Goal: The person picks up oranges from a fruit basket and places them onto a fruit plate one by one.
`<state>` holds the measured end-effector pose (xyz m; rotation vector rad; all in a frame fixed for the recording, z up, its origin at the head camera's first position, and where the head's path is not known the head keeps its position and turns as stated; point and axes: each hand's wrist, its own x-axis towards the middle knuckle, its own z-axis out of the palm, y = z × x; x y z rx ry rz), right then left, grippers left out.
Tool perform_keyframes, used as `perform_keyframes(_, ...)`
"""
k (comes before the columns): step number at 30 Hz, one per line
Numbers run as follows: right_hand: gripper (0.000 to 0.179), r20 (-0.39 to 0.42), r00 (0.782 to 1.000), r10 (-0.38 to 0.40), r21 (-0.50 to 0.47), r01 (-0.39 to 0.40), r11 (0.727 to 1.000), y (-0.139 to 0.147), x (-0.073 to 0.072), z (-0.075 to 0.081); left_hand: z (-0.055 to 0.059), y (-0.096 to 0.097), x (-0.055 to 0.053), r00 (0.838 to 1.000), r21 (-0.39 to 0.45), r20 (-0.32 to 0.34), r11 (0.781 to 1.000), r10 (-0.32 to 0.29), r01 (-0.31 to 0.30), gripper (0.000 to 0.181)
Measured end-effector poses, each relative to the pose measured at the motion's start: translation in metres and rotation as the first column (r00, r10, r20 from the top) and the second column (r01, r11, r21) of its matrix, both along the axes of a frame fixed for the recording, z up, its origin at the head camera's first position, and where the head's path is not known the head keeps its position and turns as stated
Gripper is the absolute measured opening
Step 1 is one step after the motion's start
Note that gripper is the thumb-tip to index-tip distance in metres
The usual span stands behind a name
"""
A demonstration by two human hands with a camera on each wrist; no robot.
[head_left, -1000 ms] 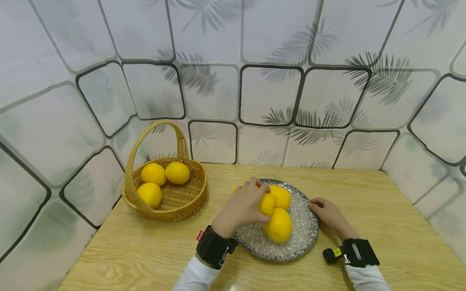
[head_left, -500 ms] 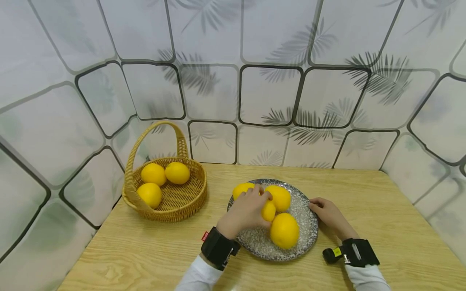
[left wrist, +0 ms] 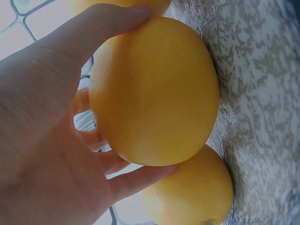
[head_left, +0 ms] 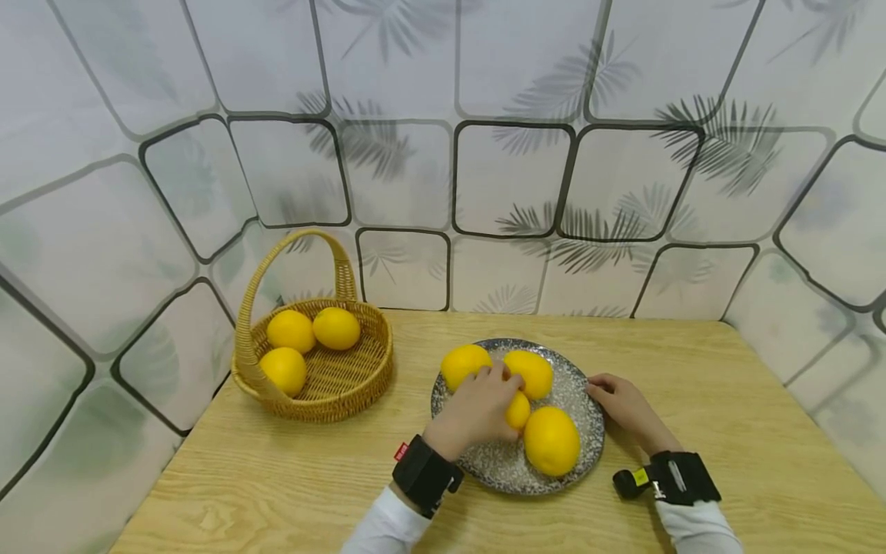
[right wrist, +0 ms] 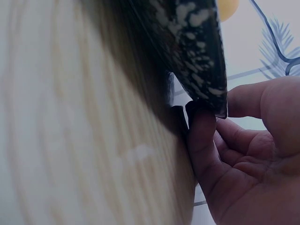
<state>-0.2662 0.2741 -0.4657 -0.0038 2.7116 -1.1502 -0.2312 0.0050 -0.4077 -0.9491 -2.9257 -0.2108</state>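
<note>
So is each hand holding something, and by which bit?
The left hand grips a yellow fruit round its sides; the right hand pinches the plate by its rim.

Head view: fairly bright, flat diffuse light, only soft shadows. Wide lens, pattern on the wall sheet point(head_left: 512, 177) stretches toward frame edges. Worktop point(head_left: 311, 477) evenly lit, grain readable. Left wrist: backlit, wall sheet nearly blown out at left; held yellow fruit point(left wrist: 154, 93) softly shaded, texture smeared; plate point(left wrist: 262, 93) speckles look soft. Right wrist: dim, cool cast. Plate underside close to black, dark shadow beneath it on blurry worktop, background bright, right hand point(right wrist: 253, 159) shaded.
</note>
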Motion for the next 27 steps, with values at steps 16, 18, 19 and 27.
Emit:
perform_keyframes(16,0.050,0.006,1.000,0.007,-0.004,-0.007,1.000,0.000,0.000,0.000,0.009,-0.004,0.002,0.999,0.007,0.047,1.000,0.019,-0.019,0.057)
perform_keyframes(18,0.050,0.009,1.000,0.005,-0.005,-0.005,1.000,0.001,0.000,0.000,0.011,-0.005,0.002,0.997,0.029,0.067,0.999,0.028,-0.030,0.056)
perform_keyframes(19,0.051,0.011,1.000,0.004,-0.005,-0.004,1.000,0.001,0.000,0.000,0.013,-0.006,0.003,0.996,0.041,0.078,0.998,0.033,-0.036,0.055)
perform_keyframes(27,0.051,-0.003,1.000,0.009,-0.003,-0.009,1.000,0.001,-0.001,-0.002,0.022,-0.021,-0.002,0.993,0.107,0.102,0.992,0.061,-0.072,0.048)
